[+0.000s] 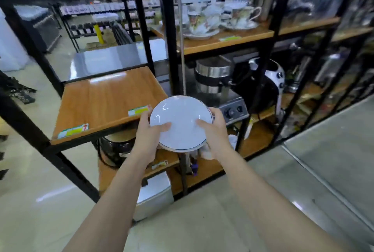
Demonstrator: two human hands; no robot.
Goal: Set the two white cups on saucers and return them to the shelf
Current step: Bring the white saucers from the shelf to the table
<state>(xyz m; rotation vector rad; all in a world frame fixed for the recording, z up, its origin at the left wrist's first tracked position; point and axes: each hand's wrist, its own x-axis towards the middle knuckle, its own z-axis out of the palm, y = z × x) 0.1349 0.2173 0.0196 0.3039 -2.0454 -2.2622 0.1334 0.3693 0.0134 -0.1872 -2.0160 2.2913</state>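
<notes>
Saucers (180, 123) (seemingly two, stacked) pinched at opposite rims by left hand (150, 130) and right hand (214, 128), thumbs on top, just off the wooden shelf (105, 98) front right corner. Could slide apart if tilted. No white cups visible.

The saucer (180, 124) hides both hands' fingers beneath it; the floral cups (204, 19) behind are blurred.
</notes>
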